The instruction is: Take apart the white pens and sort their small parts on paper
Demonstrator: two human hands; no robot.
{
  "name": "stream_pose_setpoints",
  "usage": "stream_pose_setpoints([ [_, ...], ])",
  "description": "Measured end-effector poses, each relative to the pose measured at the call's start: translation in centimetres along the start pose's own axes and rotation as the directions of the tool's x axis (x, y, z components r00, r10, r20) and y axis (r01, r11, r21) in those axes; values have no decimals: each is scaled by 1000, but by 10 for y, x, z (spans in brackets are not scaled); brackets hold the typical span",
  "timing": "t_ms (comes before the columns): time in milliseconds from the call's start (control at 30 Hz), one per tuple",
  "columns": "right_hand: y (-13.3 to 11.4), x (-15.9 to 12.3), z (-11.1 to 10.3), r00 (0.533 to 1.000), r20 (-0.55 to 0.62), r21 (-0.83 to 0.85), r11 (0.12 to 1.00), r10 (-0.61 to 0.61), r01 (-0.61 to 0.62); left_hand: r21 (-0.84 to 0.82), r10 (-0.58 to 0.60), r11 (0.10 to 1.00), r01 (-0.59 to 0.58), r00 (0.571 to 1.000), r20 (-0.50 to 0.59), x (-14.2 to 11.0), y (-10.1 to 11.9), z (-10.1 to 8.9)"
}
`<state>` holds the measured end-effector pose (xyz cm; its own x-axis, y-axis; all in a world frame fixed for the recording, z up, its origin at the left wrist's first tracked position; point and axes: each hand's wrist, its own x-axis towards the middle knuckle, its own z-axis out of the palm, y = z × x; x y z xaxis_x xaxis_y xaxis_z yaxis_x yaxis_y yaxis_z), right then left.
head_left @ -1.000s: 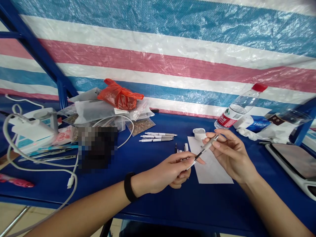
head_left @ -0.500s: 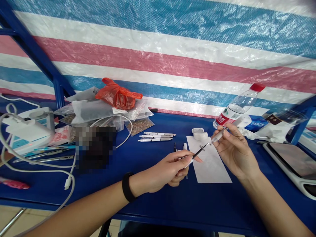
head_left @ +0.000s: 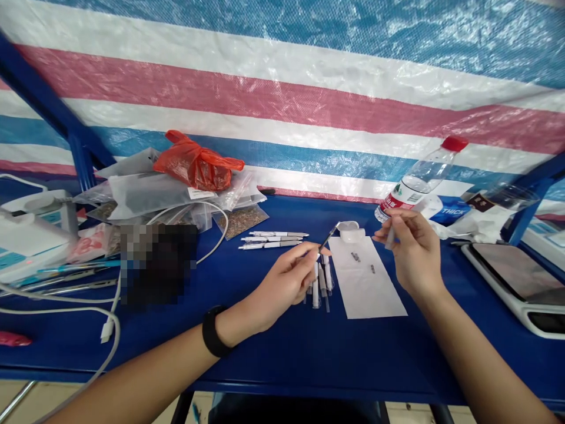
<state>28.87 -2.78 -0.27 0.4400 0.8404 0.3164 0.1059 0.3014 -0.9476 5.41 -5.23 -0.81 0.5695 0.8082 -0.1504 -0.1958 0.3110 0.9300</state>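
Observation:
Between the thumb and fingers of my left hand (head_left: 293,272) is the rear part of an opened pen, mostly hidden, with its dark refill (head_left: 328,237) poking out up and to the right. My right hand (head_left: 412,250) is closed in a pinch on the pen's greyish front section (head_left: 390,237), held apart from the refill above the right of the paper. Under and beside my left fingers lie several white and clear pen parts (head_left: 316,290). Two small springs, a larger (head_left: 355,257) and a smaller (head_left: 373,269), appear to rest on the white paper sheet (head_left: 368,297).
A small white container (head_left: 352,233) stands at the paper's top edge. Several white pens (head_left: 273,240) lie left of it. Behind are a red-capped bottle (head_left: 399,194) and a blue tissue pack (head_left: 452,210). A scale (head_left: 512,282) sits right; bags (head_left: 198,168) and cables (head_left: 115,353) lie left.
The pen's front section has come away from the refill and moved off to the right. My left hand has shifted left and up, its refill now tilting more steeply. Small springs now show on the paper.

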Motion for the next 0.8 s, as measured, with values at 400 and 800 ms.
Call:
stream_pose_setpoints([
  [400,-18,27,-60,643,527,-797,585,556,147,42,15,999,-10,993,-115,4,3,-4],
  [800,-16,22,-52,654,532,-807,556,538,199,103,34,994,-28,998,-62,3,-1,-5],
])
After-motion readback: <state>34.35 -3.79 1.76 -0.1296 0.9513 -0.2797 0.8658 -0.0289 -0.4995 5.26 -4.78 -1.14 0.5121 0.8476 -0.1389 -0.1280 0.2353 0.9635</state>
